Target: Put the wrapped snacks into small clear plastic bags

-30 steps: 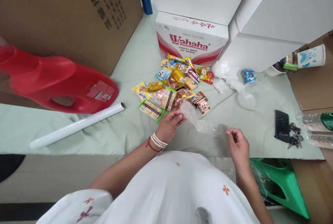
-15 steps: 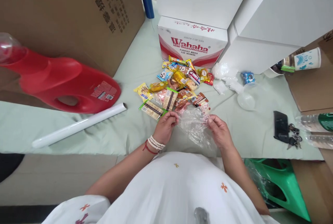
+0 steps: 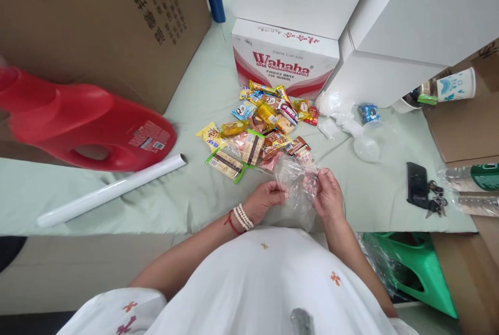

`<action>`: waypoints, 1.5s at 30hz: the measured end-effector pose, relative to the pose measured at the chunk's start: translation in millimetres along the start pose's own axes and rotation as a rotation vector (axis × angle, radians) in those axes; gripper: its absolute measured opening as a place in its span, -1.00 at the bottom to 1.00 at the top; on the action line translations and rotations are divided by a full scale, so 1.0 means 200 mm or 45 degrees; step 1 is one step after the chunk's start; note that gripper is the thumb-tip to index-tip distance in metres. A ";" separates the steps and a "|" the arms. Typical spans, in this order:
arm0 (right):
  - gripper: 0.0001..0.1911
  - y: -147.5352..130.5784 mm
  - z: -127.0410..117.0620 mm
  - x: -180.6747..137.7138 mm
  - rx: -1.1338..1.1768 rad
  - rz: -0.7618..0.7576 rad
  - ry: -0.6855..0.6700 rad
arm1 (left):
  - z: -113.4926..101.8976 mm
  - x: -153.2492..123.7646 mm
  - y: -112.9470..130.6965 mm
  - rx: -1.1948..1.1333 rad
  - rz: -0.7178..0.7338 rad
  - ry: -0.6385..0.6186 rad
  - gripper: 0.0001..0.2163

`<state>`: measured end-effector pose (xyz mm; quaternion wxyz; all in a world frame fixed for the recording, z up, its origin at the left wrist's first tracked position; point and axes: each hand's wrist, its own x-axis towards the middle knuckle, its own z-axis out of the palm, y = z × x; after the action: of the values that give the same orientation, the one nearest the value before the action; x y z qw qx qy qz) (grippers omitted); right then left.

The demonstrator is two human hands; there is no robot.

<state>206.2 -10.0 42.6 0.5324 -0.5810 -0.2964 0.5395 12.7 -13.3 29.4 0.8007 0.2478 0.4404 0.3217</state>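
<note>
A crumpled clear plastic bag (image 3: 295, 182) stretches between my hands at the near edge of the table. My left hand (image 3: 265, 201) pinches its left side, the thumb and fingers pressed together. On the other side, my right hand (image 3: 328, 193) grips the bag's right edge between thumb and fingers. Just beyond lies a heap of wrapped snacks (image 3: 268, 117) in yellow, blue, brown and red packets. Two oat bars with green-ended wrappers, one an oat bar (image 3: 226, 164) lying flat, are at the heap's near left. The bag's far end touches or overlaps the nearest packets.
Behind the snacks stands a white and red water carton (image 3: 286, 59). To the left are a red jug (image 3: 93, 127), a white tube (image 3: 113, 189) and a big cardboard box (image 3: 97, 28). White plastic bags (image 3: 335, 106), a black case with keys (image 3: 417, 184) and bottles (image 3: 463, 178) lie right.
My left hand has moved right and slightly down, nearer to my right hand. The bag is now bunched closer together, and my right hand holds it at its edge. The view has shifted slightly.
</note>
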 end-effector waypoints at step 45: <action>-0.67 -0.12 -0.32 0.02 0.282 -0.105 -0.216 | 0.24 0.34 0.17 0.317 0.346 0.037 -0.27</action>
<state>272.5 -19.4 54.5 0.5880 -0.4584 -0.3026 0.5938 72.3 53.9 39.6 0.7066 0.3977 0.4507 0.3735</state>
